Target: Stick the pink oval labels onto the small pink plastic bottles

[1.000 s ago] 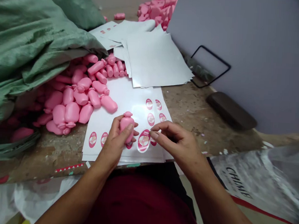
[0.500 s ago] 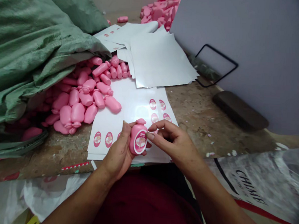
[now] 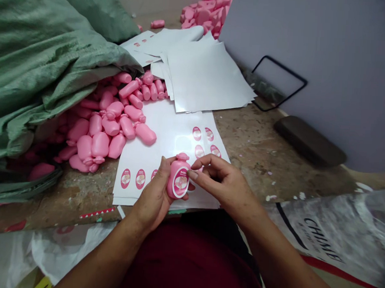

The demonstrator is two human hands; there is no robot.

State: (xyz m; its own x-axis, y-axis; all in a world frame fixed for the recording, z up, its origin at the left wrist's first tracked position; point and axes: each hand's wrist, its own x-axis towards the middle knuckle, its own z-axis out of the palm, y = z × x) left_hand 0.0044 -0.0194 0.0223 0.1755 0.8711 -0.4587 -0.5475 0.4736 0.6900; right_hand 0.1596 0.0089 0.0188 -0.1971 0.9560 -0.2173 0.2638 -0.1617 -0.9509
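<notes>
The pink moulded plastic bottle (image 3: 179,176) with a rounded body and oval label stood upright in the left hand (image 3: 153,193), held just above a white sheet of oval pink labels (image 3: 170,132). The left fingers were wrapped behind the bottle, with the thumb pressed along its left side. The right hand (image 3: 224,185) had its fingers curled together, with the thumb and forefinger at the bottle's right edge; any grip there could not be told. The bottle was judged light, stiff and slightly slick, best held by the body. A heap of similar pink plastic bottles (image 3: 98,138) lay on the worn, speckled stone-like bench top (image 3: 263,161), beside a green woven sack (image 3: 37,65) and a stack of white backing sheets (image 3: 206,75).
</notes>
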